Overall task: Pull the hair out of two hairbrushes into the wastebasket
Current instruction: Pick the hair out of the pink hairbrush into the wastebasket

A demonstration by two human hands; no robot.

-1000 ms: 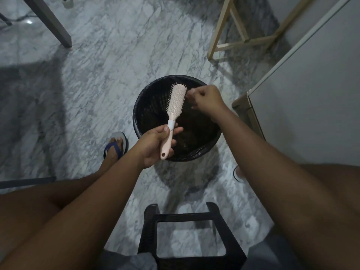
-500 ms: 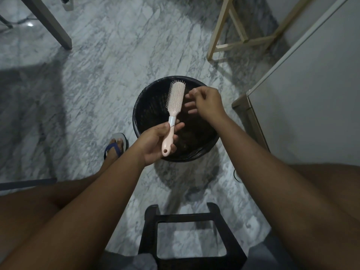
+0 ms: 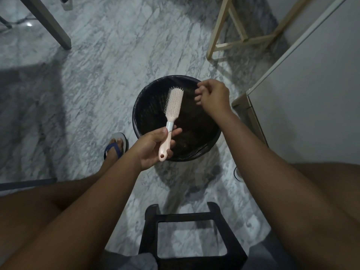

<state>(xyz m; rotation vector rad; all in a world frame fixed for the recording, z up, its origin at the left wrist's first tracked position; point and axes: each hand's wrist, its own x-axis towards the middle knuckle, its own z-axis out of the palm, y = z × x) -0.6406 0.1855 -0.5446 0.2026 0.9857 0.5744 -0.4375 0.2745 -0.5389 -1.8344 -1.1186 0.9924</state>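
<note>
- Centre frame: left hand (image 3: 151, 148) grips the pink hairbrush (image 3: 174, 103) by its handle, over the black wastebasket (image 3: 187, 157).
- Centre right: right hand (image 3: 213, 95), fingertips pinched together; I cannot tell whether they hold hair.

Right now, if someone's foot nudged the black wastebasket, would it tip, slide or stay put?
It would probably slide rather than tip: the wastebasket is wide and round, standing on a glossy marble floor. It is likely light, since a mesh wall seems to show through its thin black liner, which looks floppy at the rim.
</note>
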